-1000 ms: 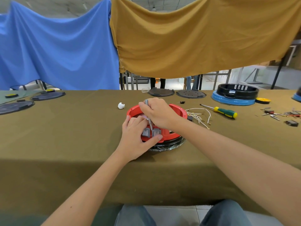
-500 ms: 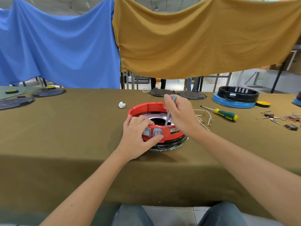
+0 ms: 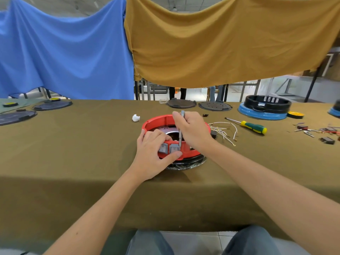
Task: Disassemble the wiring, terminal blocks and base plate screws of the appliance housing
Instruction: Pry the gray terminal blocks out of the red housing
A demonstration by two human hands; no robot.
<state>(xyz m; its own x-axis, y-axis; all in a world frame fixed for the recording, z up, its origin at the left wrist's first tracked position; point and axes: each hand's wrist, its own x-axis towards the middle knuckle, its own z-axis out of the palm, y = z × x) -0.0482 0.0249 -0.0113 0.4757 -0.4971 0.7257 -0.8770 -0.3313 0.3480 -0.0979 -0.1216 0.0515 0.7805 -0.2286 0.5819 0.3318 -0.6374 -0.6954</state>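
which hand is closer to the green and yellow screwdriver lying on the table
Right. The right hand grips a grey tool over the red housing, left of the screwdriver; the left hand holds the housing's near rim, farther left.

A round red appliance housing (image 3: 187, 150) sits just below the centre of the frame on the olive-covered table, resting on a black base ring (image 3: 191, 161) with a clear rim. Its open top shows a perforated metal plate (image 3: 166, 130) inside. Two grey rocker switches (image 3: 173, 149) are set in the near wall, facing the viewer. To the right of the housing lies a loose bundle of white wires (image 3: 223, 130) with small ring terminals at their ends, spread on the cloth and apart from the housing
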